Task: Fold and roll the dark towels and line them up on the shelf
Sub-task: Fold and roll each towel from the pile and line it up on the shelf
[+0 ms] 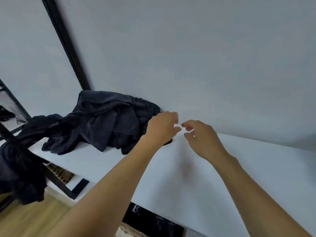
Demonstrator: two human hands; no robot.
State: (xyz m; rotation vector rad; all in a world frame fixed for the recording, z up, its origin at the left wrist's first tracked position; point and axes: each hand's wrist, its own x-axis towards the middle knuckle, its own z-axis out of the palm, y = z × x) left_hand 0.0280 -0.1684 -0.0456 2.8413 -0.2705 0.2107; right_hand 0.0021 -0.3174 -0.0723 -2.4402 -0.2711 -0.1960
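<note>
A heap of crumpled dark towels [109, 120] lies on the white shelf [171, 177] against the pale wall. My left hand [162, 127] hovers over the heap's right end with its fingers curled. A dark bit of towel [168, 142] peeks out under the wrist, and the palm side is hidden, so a grip cannot be made out. My right hand [200, 135] is just to the right of it over bare shelf, fingers loosely curled and holding nothing. The fingertips of both hands nearly meet.
More dark cloth [22, 168] hangs over a black metal frame [10, 134] at the left edge. A black upright [66, 47] runs up the wall behind the heap. Wooden floor [30, 219] shows below, and a dark box [153, 219] sits under the shelf.
</note>
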